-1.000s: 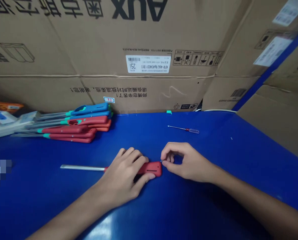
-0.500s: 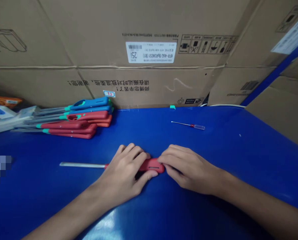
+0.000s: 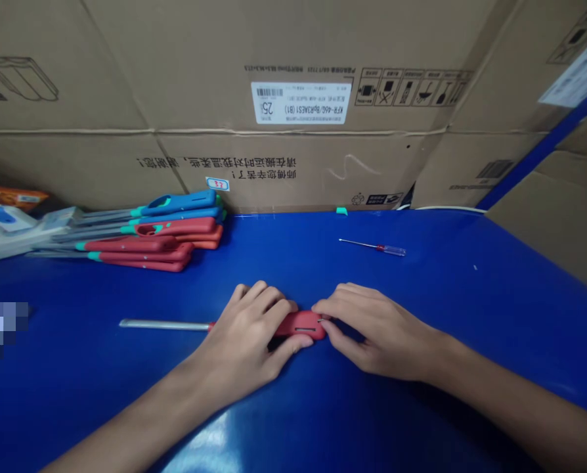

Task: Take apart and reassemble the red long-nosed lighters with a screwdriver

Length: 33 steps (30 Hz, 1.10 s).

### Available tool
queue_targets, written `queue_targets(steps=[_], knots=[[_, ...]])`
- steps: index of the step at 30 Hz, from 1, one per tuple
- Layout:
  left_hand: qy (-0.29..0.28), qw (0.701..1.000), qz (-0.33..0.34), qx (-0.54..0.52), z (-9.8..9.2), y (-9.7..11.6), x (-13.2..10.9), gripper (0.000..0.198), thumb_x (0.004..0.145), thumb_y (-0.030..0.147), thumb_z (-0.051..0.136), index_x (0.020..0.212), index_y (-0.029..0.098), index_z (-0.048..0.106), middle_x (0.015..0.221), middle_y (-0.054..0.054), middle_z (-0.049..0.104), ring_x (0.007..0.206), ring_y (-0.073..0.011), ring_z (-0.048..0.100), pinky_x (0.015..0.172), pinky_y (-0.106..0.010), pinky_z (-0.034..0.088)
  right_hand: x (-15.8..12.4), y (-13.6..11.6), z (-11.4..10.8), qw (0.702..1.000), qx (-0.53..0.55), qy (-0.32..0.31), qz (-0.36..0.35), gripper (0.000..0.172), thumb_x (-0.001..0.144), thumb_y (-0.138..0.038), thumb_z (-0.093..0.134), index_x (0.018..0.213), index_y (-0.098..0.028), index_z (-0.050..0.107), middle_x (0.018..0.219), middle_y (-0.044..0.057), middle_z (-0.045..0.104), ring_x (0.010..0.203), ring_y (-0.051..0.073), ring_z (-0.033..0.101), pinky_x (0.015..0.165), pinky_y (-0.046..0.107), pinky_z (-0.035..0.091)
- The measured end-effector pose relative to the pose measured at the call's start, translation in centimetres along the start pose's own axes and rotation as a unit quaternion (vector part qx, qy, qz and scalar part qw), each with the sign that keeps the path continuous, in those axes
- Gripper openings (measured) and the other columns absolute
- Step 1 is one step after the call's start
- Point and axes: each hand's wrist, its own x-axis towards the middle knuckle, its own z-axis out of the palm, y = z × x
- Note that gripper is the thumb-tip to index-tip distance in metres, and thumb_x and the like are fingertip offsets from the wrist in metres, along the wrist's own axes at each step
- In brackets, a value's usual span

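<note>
Lying flat on the blue tabletop (image 3: 446,309), the red-handled lighter (image 3: 301,324) points its thin metal tube left. It looks light and stiff, its smooth plastic body likely a bit slippery, so the thick handle is the sensible place to hold. The left hand (image 3: 244,341) presses down over the handle, fingers curled around it. The right hand (image 3: 372,325) meets the handle's butt end, its grip pinched together on something too small to tell. A small screwdriver (image 3: 372,247) rests well apart behind.
</note>
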Motion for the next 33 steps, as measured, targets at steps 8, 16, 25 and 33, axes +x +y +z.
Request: queue_targets(steps=[8, 16, 25, 33], knots=[[-0.006, 1.000, -0.009, 0.006, -0.10, 0.18, -0.01, 0.027, 0.090, 0.045, 0.058, 0.093, 0.018, 0.061, 0.095, -0.005, 0.064, 0.086, -0.0228, 0.050, 0.076, -0.039, 0.034, 0.05, -0.04, -0.05, 1.000, -0.010, -0.015, -0.001, 0.021, 0.089, -0.009, 0.048, 0.104, -0.013, 0.061, 0.082, 0.005, 0.063, 0.075, 0.017, 0.054, 0.074, 0.033, 0.048], [-0.010, 1.000, -0.011, 0.006, -0.11, 0.21, -0.09, 0.026, 0.090, 0.044, 0.058, 0.093, 0.018, 0.060, 0.097, -0.004, 0.064, 0.087, -0.0238, 0.050, 0.076, -0.040, 0.034, 0.06, -0.14, -0.13, 1.000, -0.018, -0.012, -0.006, 0.021, 0.090, -0.010, 0.048, 0.104, -0.012, 0.062, 0.080, 0.005, 0.063, 0.074, 0.017, 0.054, 0.073, 0.033, 0.048], [-0.006, 1.000, -0.011, 0.007, -0.07, 0.10, -0.06, 0.028, 0.090, 0.045, 0.058, 0.092, 0.018, 0.060, 0.097, -0.004, 0.063, 0.088, -0.0247, 0.051, 0.076, -0.041, 0.036, -0.08, -0.14, 0.07, 0.999, -0.026, -0.022, -0.012, 0.019, 0.091, -0.012, 0.049, 0.103, -0.010, 0.063, 0.082, 0.006, 0.063, 0.075, 0.017, 0.053, 0.074, 0.032, 0.048], [-0.008, 1.000, -0.012, 0.010, -0.01, 0.19, -0.09, 0.030, 0.091, 0.047, 0.056, 0.093, 0.018, 0.061, 0.098, -0.005, 0.064, 0.089, -0.0253, 0.053, 0.078, -0.044, 0.038, -0.06, -0.08, 0.13, 0.999, -0.027, -0.034, -0.013, 0.016, 0.095, -0.016, 0.048, 0.094, -0.013, 0.064, 0.087, 0.007, 0.065, 0.081, 0.017, 0.057, 0.079, 0.034, 0.048]])
